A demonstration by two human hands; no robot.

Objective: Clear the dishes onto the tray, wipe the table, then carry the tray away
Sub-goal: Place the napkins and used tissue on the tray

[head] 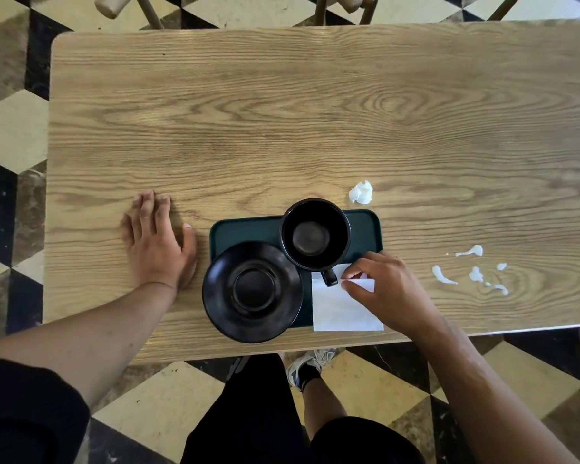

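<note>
A dark green tray (245, 229) lies near the front edge of the wooden table (282, 112). On it stand a black saucer (252, 291), overhanging the tray's front left corner, and an empty black cup (315, 234) with its handle toward me. A white paper napkin (342, 309) lies on the tray's right front corner. My right hand (389, 289) pinches the napkin's upper edge between thumb and fingers. My left hand (158, 242) rests flat on the table, left of the tray, fingers apart and holding nothing.
A crumpled white tissue (360, 191) lies just beyond the tray's far right corner. White spilled smears (472, 272) mark the table to the right of my right hand. Chair legs (148, 11) stand past the far edge. My legs and a shoe (310, 366) show below the table.
</note>
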